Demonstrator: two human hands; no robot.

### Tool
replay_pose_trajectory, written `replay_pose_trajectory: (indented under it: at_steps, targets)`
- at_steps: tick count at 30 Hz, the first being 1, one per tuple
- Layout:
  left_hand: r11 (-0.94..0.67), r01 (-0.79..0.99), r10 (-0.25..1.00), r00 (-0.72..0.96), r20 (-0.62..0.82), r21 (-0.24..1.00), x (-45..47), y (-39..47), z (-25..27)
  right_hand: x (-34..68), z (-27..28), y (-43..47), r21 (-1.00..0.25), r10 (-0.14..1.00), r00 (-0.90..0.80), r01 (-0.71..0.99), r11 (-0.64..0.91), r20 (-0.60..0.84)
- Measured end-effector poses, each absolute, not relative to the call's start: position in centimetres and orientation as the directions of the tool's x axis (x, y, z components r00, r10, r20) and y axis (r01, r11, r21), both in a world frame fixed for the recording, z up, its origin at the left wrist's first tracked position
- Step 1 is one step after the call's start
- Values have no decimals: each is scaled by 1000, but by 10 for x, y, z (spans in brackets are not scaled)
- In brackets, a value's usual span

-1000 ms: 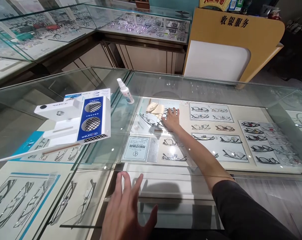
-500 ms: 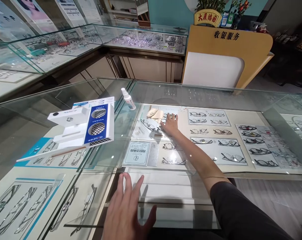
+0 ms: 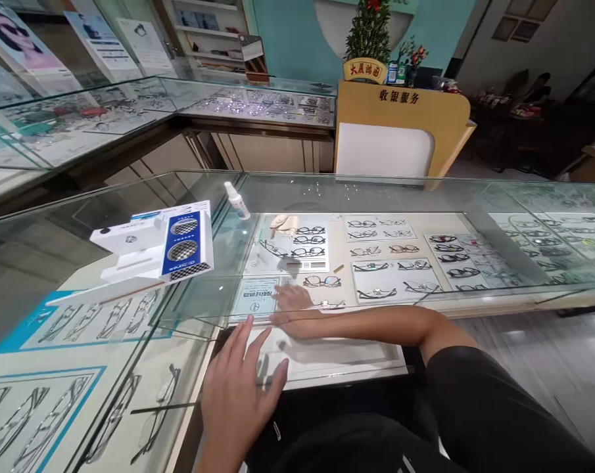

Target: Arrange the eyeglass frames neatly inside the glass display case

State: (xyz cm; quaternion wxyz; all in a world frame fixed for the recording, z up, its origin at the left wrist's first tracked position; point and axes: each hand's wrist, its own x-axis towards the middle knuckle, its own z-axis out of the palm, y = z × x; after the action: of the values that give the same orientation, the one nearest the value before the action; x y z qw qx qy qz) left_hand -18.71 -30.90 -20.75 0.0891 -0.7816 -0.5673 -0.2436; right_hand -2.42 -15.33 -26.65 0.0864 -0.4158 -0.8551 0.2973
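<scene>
The eyeglass frames (image 3: 309, 241) on the white display tray are no longer touched: half a second ago the right hand lay on them at the far side of the case, and it is now drawn back to the near edge, so the reach into the tray appears to be over. At the left, a blue-and-white display stand (image 3: 171, 246) is seen on the glass counter (image 3: 129, 197), with a small spray bottle (image 3: 237, 200) beyond it. The left hand (image 3: 238, 394) is held flat, fingers spread, gripping nothing, as before. The right hand (image 3: 292, 303) rests inside the case beside a pale sign card (image 3: 255, 301), fingers loosely extended and empty. Farther right, more frame trays are laid out; behind, a yellow cashier desk (image 3: 400, 125) and teal wall are seen.
</scene>
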Motion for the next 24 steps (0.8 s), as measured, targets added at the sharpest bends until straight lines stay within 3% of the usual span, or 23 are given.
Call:
replay_pose_trajectory:
  at_steps: [4,6,8,12,17,24]
  targets:
    - [-582,805,757,484,438,115,-207,-307,-209,24,-215,-193,-803,606,-756,511,308,-249]
    - [-606,787,736,501,455,113,-215,-302,-211,60,-176,-204,-853,519,-794,478,209,-318]
    - [-596,794,735,482,477,116,-219,-296,-214,99,-137,-213,-878,498,-814,439,192,-299]
    - [-551,828,728,416,544,104,-212,-283,-216,172,-80,-239,-920,667,-736,335,202,-121]
    - [-442,883,741,262,618,156,-184,-273,-218,240,-47,-287,-949,845,-528,219,227,81]
    - [-283,907,799,44,599,312,-144,-255,-223,307,-18,-359,-947,940,-226,137,291,256]
